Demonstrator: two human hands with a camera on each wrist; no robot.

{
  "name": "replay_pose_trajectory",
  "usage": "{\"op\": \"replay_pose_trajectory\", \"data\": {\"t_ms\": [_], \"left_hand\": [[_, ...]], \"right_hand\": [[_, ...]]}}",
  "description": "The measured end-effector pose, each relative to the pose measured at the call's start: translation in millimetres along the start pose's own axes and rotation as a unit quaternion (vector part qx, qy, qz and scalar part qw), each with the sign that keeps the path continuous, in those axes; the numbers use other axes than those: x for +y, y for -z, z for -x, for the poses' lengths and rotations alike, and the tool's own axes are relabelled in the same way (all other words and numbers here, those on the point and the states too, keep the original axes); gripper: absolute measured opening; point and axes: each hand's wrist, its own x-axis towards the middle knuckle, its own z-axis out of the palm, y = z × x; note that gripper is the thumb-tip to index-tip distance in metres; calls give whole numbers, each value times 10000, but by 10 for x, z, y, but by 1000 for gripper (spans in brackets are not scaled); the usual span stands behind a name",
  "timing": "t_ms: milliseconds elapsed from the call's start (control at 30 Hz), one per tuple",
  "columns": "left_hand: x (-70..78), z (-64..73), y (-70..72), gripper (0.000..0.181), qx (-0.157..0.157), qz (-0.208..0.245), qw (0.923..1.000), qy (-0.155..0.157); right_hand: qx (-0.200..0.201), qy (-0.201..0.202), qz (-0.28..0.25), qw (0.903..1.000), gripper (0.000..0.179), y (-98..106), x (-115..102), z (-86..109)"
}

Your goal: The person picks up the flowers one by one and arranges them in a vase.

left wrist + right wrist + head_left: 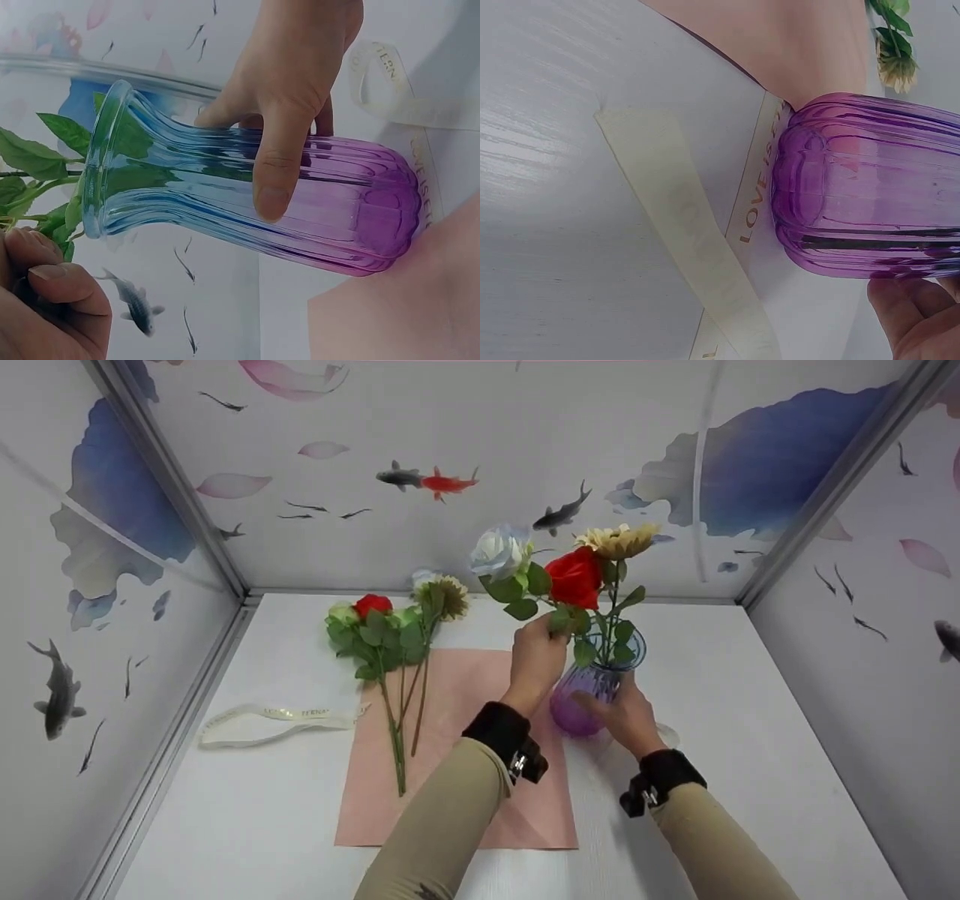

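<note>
A ribbed glass vase (225, 187), blue at its flared mouth and purple at its base, stands right of centre in the head view. My right hand (630, 716) grips its side, thumb and fingers around it in the left wrist view. Leafy stems show inside the mouth. Above it are a red rose (576, 577), a pale blue-white rose (500, 551) and a yellowish sunflower (619, 541). Beside the rim, my left hand (536, 660) has its fingers curled and pinches a flower stem among the leaves; which flower it belongs to is hard to see.
More artificial flowers (382, 637), with a red rose and a sunflower, lie on a pink sheet (465, 697) to the left. A cream printed ribbon (277, 716) lies at the far left and under the sheet; its other end (682, 217) shows near the vase. Printed panels wall the table.
</note>
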Motion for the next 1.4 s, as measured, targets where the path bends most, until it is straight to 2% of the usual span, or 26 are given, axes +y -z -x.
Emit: {"op": "replay_pose_trajectory", "data": {"t_ms": [133, 300, 500, 700, 933, 1400], "left_hand": [[-2, 0, -3, 22, 87, -49, 9999, 88], [-3, -9, -3, 25, 22, 19, 9998, 174], [6, -26, -16, 24, -33, 120, 9999, 18], [8, -27, -6, 15, 156, 153, 9996, -174], [28, 3, 15, 17, 360, -35, 9993, -136], [30, 0, -6, 16, -12, -329, 9994, -95]], "right_hand": [[-3, 46, -2, 10000, 118, -7, -1, 2], [47, 135, 19, 9999, 117, -13, -7, 6], [90, 126, 54, 9999, 116, -12, -4, 4], [99, 69, 120, 9999, 116, -12, 3, 1], [11, -105, 63, 9999, 120, -12, -4, -7], [128, 132, 247, 9995, 118, -13, -2, 7]]}}
